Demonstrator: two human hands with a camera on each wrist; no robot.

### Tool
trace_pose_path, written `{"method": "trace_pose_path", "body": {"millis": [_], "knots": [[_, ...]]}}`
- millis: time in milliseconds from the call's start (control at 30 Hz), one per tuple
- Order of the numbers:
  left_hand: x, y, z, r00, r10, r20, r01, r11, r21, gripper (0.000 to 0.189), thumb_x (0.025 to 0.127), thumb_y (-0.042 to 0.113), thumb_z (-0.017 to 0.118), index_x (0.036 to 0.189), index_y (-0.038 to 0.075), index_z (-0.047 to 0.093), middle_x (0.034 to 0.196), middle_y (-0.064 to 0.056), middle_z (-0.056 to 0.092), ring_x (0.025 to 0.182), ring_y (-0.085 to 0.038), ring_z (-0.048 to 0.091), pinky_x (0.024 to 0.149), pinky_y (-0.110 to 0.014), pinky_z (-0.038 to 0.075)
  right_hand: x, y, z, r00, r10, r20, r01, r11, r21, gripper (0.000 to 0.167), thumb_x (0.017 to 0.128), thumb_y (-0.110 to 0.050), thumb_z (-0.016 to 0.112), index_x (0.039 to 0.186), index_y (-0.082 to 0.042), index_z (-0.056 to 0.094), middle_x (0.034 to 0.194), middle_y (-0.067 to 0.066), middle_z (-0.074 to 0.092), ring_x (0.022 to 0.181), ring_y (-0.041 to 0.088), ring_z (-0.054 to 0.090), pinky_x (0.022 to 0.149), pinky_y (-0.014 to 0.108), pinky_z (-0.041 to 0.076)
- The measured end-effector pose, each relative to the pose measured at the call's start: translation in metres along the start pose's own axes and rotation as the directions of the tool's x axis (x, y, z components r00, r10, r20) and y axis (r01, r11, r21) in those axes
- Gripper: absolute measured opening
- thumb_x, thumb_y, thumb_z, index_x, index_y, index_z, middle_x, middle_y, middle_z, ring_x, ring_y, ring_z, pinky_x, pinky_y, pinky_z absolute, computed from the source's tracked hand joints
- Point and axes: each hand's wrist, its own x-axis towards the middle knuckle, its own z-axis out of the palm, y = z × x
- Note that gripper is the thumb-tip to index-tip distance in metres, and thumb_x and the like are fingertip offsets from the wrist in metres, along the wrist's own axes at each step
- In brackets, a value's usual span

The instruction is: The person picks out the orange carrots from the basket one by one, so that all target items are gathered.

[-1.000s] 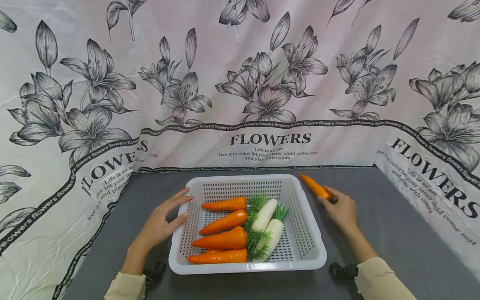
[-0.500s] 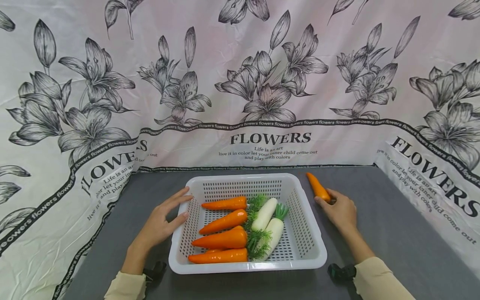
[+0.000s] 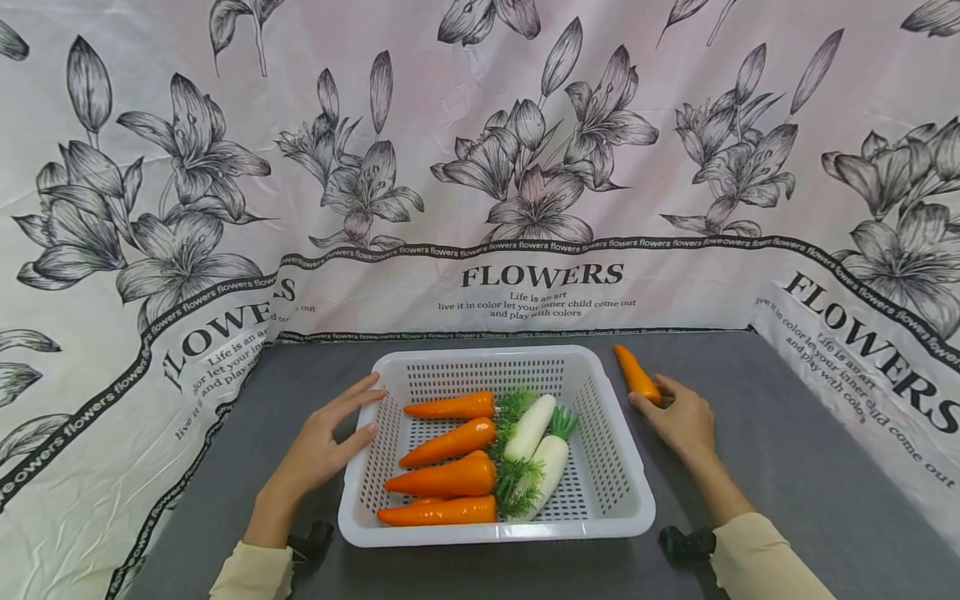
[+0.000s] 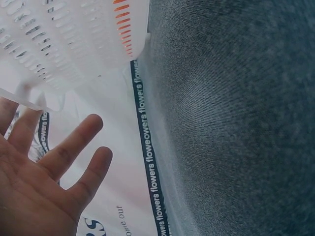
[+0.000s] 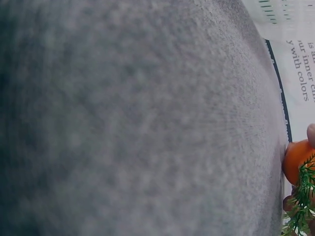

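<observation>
My right hand (image 3: pixel 684 421) pinches an orange carrot (image 3: pixel 635 375) by its thick end, on the table to the right of the white plastic basket (image 3: pixel 562 530). The carrot's tip points away toward the back; its green leafy top (image 5: pixel 301 209) shows in the right wrist view. With fingers spread, my left hand (image 3: pixel 318 446) rests its fingertips on the basket's left rim; the left wrist view shows its straight lower fingers (image 4: pixel 74 147). Inside the basket several carrots (image 3: pixel 442 477) lie side by side, tips to the left. Two white radishes (image 3: pixel 546 475) lie right of them, among green leaves.
A dark grey cloth (image 3: pixel 787 467) covers the table. White flower-printed fabric (image 3: pixel 540 292) hangs along the back and both sides, its lower edge meeting the table close behind the basket and carrot.
The carrot in my right hand has shifted slightly right and turned, its tip now pointing more straight away. My left hand and the basket have stayed in place.
</observation>
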Motion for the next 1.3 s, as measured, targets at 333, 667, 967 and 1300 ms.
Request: {"method": "trace_pose_path", "body": {"millis": [333,667,967,1300], "knots": [[0.0004,0.0004,-0.0002,1.000,-0.003,0.002,0.003,1.000,0.005,0.047,0.097,0.027,0.064,0.143,0.022,0.060,0.164,-0.001,0.040,0.148,-0.038,0.041,0.110,-0.070,0.038,0.0008,-0.0019,-0.0007,1.000,0.005,0.016,-0.004,1.000,-0.008,0.073,0.091,-0.044,0.072,0.143,0.005,0.053,0.132,0.029,0.065,0.115,0.047,0.066,0.100,0.063,0.046],[0.0007,0.0000,0.0001,1.000,-0.010,0.004,0.010,1.000,0.006,0.047,0.097,0.029,0.064,0.143,0.022,0.060,0.164,-0.001,0.039,0.148,-0.039,0.040,0.110,-0.070,0.037,0.0015,-0.0079,-0.0020,0.997,-0.009,0.071,0.010,1.000,-0.022,0.071,0.093,-0.045,0.070,0.143,0.003,0.053,0.132,0.027,0.065,0.116,0.044,0.065,0.100,0.064,0.035],[0.0003,-0.0008,0.0007,1.000,-0.008,0.005,0.008,1.000,0.007,0.047,0.097,0.029,0.064,0.143,0.021,0.059,0.164,-0.001,0.039,0.148,-0.039,0.040,0.110,-0.071,0.036,0.0009,-0.0076,0.0005,1.000,-0.008,0.023,0.009,0.999,-0.030,0.057,0.093,-0.034,0.068,0.135,0.004,0.060,0.124,0.027,0.069,0.107,0.044,0.065,0.093,0.060,0.038],[0.0003,-0.0005,0.0003,1.000,-0.008,0.003,0.008,1.000,0.010,0.047,0.097,0.028,0.065,0.143,0.021,0.060,0.164,-0.001,0.040,0.148,-0.038,0.041,0.111,-0.071,0.035,0.0025,-0.0083,-0.0024,0.999,-0.006,0.052,0.007,1.000,-0.020,0.059,0.094,-0.034,0.070,0.138,0.003,0.058,0.128,0.027,0.067,0.110,0.044,0.066,0.096,0.061,0.038]]}}
